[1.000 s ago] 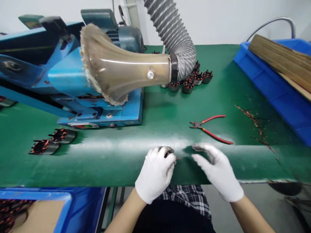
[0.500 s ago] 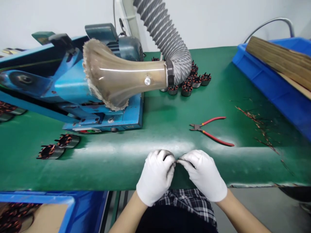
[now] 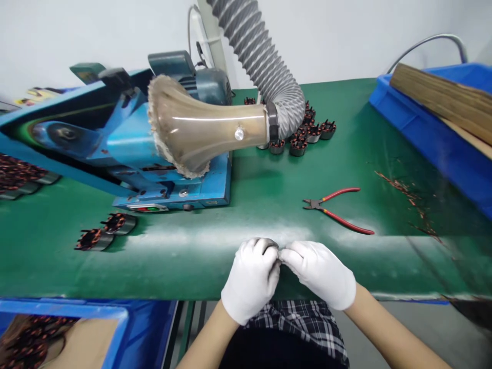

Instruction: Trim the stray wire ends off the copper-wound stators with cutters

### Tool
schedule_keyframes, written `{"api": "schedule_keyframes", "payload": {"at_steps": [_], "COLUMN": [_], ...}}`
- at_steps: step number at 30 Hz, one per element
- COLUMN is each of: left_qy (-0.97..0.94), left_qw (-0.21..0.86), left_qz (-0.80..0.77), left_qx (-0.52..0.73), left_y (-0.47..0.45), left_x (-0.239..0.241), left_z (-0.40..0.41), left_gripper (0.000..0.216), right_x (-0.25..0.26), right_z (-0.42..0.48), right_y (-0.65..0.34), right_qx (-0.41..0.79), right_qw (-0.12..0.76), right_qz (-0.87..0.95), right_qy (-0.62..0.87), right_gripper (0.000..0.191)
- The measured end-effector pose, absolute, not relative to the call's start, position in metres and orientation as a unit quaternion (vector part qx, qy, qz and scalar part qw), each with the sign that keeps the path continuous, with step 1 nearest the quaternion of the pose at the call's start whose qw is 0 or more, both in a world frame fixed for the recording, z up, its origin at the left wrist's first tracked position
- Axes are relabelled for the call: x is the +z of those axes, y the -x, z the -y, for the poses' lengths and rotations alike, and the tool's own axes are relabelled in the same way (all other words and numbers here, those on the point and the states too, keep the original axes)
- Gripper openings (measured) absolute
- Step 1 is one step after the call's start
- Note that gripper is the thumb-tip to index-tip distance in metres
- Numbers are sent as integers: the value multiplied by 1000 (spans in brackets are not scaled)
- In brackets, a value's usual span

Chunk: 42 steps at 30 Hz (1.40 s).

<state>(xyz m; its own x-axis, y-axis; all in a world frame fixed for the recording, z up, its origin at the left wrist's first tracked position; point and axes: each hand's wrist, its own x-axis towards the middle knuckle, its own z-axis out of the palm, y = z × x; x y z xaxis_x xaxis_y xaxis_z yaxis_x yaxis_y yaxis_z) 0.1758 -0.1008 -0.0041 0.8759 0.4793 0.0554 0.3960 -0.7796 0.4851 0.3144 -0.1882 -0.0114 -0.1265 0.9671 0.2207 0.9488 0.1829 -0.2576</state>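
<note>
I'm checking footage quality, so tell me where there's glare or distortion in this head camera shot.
Head view: a pale glare band runs across the green mat just beyond the left hand and right hand; a highlight streaks the suction hood; wide-angle bending curves the table edge; the blue bin looks stretched.

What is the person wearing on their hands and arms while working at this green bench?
Both the left hand and the right hand wear plain white fabric gloves ending at the wrists. The fingertips look slightly greyed with grime. The forearms are bare, with no sleeves, watch or markings visible.
</note>
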Motion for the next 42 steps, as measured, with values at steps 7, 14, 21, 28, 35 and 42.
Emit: {"api": "schedule_keyframes", "payload": {"at_steps": [7, 14, 21, 28, 35, 42], "left_qy": [-882, -859, -812, -869, -845, -830], "left_qw": [342, 385, 465, 388, 421, 440], "left_qz": [-294, -298, -280, -240, -226, -263], "left_qx": [136, 161, 215, 194, 240, 219], "left_y": [-157, -153, -149, -139, -143, -143], "left_x": [-14, -25, 17, 33, 39, 24], "left_z": [89, 88, 101, 95, 98, 93], "left_gripper": [76, 67, 29, 53, 37, 58], "right_x": [-27, -13, 24, 31, 38, 36], "right_z": [191, 196, 187, 190, 189, 191], "right_y": [-314, -309, -302, -300, -292, -289], "right_qx": [53, -31, 339, 552, 473, 427], "right_qw": [230, 260, 417, 470, 491, 520], "right_qz": [693, 697, 510, 320, 332, 332], "right_qy": [681, 668, 672, 610, 652, 661], "right_gripper": [26, 38, 23, 20, 23, 14]}}
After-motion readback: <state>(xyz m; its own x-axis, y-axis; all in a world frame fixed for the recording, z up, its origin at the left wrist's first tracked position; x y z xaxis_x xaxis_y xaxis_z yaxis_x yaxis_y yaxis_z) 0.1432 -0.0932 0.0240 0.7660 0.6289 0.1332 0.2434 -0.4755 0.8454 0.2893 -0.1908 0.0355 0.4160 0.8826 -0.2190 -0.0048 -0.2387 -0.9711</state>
